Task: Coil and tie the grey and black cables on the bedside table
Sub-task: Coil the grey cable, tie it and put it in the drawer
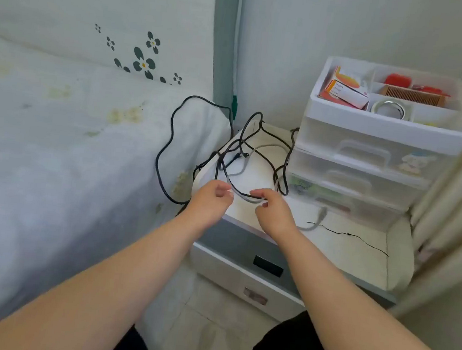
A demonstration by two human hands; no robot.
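The grey cable (267, 147) and the black cable (168, 139) lie tangled together on the bedside table (359, 245), the black one looping out over the bed (56, 142); neither is coiled yet. In the head view, the right hand (273, 210) pinches both strands at the table's front edge, likely to hold the tangle for sorting; the left hand (212, 201) is loosely curled just beside them, whether it grasps a strand I cannot tell; a thin black tie (349, 234) waits nearby, beside the drawer organiser (368, 160).
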